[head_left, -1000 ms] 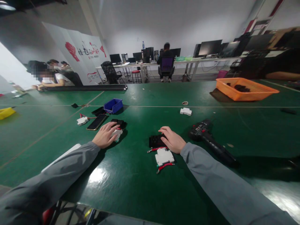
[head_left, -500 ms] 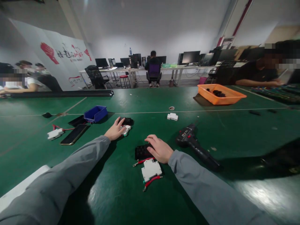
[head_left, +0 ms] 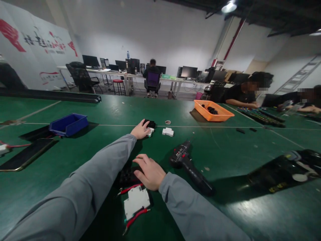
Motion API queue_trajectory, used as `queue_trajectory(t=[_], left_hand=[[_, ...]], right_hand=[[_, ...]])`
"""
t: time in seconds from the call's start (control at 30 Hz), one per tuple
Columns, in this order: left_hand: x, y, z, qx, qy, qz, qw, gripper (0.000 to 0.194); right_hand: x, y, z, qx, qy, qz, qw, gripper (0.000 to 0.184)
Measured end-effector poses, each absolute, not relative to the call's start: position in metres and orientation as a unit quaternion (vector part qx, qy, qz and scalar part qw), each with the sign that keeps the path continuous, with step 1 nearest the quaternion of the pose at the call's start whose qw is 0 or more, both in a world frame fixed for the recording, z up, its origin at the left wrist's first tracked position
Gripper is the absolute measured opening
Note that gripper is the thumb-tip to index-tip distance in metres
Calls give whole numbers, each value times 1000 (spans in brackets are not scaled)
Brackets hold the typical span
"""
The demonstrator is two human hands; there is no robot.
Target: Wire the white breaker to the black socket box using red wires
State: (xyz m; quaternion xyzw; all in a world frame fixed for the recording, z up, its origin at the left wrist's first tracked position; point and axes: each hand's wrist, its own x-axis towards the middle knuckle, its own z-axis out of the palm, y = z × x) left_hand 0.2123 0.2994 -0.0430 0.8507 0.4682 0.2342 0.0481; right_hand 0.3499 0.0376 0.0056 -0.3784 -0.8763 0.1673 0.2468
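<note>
My left hand (head_left: 141,130) reaches forward, its fingers over a small white circuit breaker (head_left: 150,132) and against a black part (head_left: 149,123), holding them down on the table. My right hand (head_left: 150,171) lies nearer, palm down with fingers apart, over a black block-shaped piece (head_left: 127,177) that it partly hides. Just below it a white circuit breaker (head_left: 136,202) lies flat, with short red wires (head_left: 136,217) at two sides. Another white breaker (head_left: 168,132) sits right of my left hand. A black cordless screwdriver (head_left: 190,165) lies right of my right hand.
On the green table (head_left: 240,147) are a blue bin (head_left: 69,125), a phone (head_left: 28,154), and an orange basket (head_left: 213,112) holding black parts. A large black object (head_left: 283,170) lies at right. Co-workers sit at the far right; another person sits behind.
My left hand has slid the small breaker and black part rightward, close to the other white breaker. My right hand stays by its black piece. The view has turned right.
</note>
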Motion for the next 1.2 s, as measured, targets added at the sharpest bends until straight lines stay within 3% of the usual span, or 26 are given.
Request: queue_trajectory(t=[0.2, 0.43, 0.63, 0.93, 1.07, 1.2], left_hand=[[212, 276, -30, 822, 487, 294, 28, 56], [145, 184, -22, 831, 456, 311, 65, 49], [79, 75, -2, 845, 420, 285, 165, 42], [75, 6, 8, 920, 333, 166, 122, 31], [78, 9, 13, 950, 254, 129, 130, 36], [77, 12, 13, 950, 250, 128, 136, 28]], right_hand=[[351, 36, 8, -377, -874, 178, 249, 41], [350, 36, 6, -336, -889, 196, 241, 63], [346, 39, -1, -377, -862, 197, 276, 42], [348, 41, -5, -443, -809, 115, 369, 37], [361, 21, 5, -329, -871, 126, 342, 43], [360, 0, 10, -159, -941, 158, 252, 69]])
